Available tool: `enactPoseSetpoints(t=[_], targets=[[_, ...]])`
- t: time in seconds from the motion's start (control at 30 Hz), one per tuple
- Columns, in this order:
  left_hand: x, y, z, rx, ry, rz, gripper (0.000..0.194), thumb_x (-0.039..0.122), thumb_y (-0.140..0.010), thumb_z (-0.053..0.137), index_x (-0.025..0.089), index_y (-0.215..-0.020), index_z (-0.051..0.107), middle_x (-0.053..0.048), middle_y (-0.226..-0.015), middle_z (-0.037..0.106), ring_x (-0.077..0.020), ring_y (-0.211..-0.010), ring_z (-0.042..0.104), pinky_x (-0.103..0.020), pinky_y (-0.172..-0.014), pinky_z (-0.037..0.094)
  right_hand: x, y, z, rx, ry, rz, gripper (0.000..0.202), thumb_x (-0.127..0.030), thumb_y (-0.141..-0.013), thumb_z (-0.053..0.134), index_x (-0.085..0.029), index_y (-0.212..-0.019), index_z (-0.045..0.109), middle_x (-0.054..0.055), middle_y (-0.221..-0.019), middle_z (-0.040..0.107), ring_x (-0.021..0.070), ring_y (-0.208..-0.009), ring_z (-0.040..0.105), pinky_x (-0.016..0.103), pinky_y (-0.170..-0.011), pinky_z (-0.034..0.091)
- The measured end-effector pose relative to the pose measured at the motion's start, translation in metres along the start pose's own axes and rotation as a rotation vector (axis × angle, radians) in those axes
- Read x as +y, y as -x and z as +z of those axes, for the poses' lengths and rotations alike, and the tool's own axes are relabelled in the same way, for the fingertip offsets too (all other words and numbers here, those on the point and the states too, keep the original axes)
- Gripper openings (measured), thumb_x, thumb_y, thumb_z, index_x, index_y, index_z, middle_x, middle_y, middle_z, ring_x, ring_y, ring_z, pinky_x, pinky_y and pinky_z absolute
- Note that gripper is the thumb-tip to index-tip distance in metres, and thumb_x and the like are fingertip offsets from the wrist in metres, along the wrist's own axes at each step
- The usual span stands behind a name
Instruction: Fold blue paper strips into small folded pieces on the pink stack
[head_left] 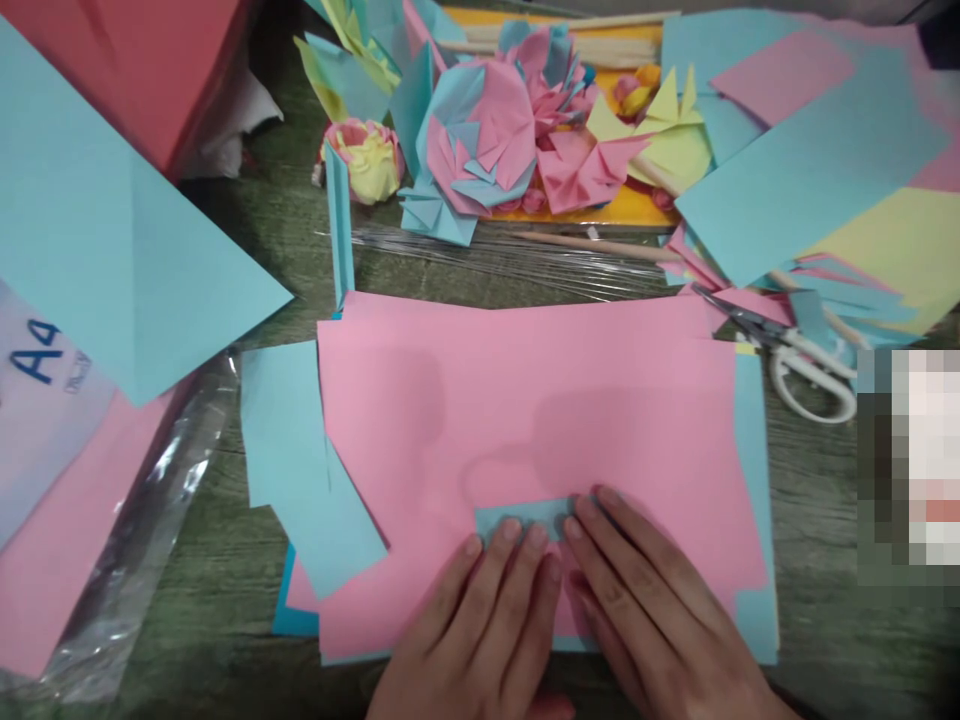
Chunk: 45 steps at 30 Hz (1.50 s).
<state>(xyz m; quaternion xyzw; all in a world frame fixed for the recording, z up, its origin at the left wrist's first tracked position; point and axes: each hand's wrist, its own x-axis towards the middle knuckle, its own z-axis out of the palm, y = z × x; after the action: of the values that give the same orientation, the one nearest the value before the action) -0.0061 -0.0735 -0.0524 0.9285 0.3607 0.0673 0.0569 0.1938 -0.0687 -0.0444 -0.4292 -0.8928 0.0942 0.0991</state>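
Note:
A small light-blue strip of paper [499, 518] lies on a stack of pink paper sheets [480, 390]. My left hand [484, 620] rests on the strip's left part, its fingers stretched out and fingertips pressing the paper. Beside it, my right hand [652, 610] lies with extended fingers over the strip's right end, which it hides. Both thumbs are mostly out of sight. Cut light-blue paper pieces [315, 480] overlap the stack's left edge. Blue sheets [756, 620] show from under the pink ones.
White-handled scissors [814, 385] lie right of the stack. Behind it are folded paper flowers [480, 140], thin wires [487, 250] and a wooden stick [600, 245]. Loose coloured sheets [810, 170] cover the back right. At left, a large blue sheet [150, 260] overlaps a plastic paper packet [172, 500].

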Motion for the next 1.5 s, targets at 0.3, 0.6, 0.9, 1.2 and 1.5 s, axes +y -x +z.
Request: enactPoseSetpoints(t=[0.3, 0.6, 0.9, 1.2, 1.5], targets=[[0.0027, -0.0008, -0.0016, 0.009, 0.0, -0.023, 0.062, 0.056, -0.076, 0.035, 0.013, -0.119, 0.045, -0.012, -0.128, 0.041, -0.0269, -0.119, 0.033, -0.04, -0.104, 0.017, 0.0002, -0.0028, -0.0018, 0.013, 0.0, -0.012, 0.044, -0.013, -0.073, 0.053, -0.003, -0.116, 0.047, 0.017, -0.124, 0.045, 0.0311, -0.116, 0.038, 0.042, -0.087, 0.047], [0.0046, -0.0015, -0.0025, 0.028, -0.039, -0.02, 0.062, 0.055, -0.077, 0.035, 0.011, -0.118, 0.045, -0.013, -0.125, 0.045, -0.0253, -0.116, 0.039, -0.039, -0.104, 0.019, 0.0003, -0.0045, -0.0023, 0.014, 0.007, -0.02, 0.042, -0.012, -0.074, 0.052, -0.002, -0.115, 0.048, 0.018, -0.122, 0.046, 0.0318, -0.116, 0.038, 0.042, -0.085, 0.048], [0.003, -0.0071, -0.0084, -0.026, -0.135, 0.01, 0.062, 0.058, -0.077, 0.029, 0.019, -0.125, 0.038, -0.005, -0.133, 0.034, -0.0256, -0.113, 0.041, -0.043, -0.105, 0.013, 0.0023, -0.0027, -0.005, -0.008, -0.011, -0.036, 0.042, -0.012, -0.074, 0.052, -0.003, -0.114, 0.049, 0.017, -0.125, 0.043, 0.0312, -0.117, 0.036, 0.043, -0.088, 0.046], [0.0029, -0.0081, -0.0081, -0.044, -0.13, 0.011, 0.062, 0.06, -0.075, 0.032, 0.022, -0.125, 0.039, -0.002, -0.134, 0.032, -0.0263, -0.112, 0.041, -0.043, -0.105, 0.014, 0.0019, -0.0058, -0.0064, -0.004, -0.029, -0.011, 0.04, -0.012, -0.075, 0.051, -0.004, -0.114, 0.049, 0.017, -0.124, 0.045, 0.0305, -0.118, 0.036, 0.041, -0.087, 0.047], [0.0046, -0.0087, -0.0069, -0.043, -0.135, -0.004, 0.063, 0.06, -0.075, 0.032, 0.02, -0.123, 0.041, -0.005, -0.131, 0.036, -0.0268, -0.114, 0.04, -0.042, -0.105, 0.014, 0.0028, -0.0042, -0.0067, -0.021, -0.033, 0.002, 0.042, -0.015, -0.077, 0.049, -0.004, -0.117, 0.047, 0.016, -0.126, 0.043, 0.03, -0.118, 0.035, 0.042, -0.088, 0.044]])
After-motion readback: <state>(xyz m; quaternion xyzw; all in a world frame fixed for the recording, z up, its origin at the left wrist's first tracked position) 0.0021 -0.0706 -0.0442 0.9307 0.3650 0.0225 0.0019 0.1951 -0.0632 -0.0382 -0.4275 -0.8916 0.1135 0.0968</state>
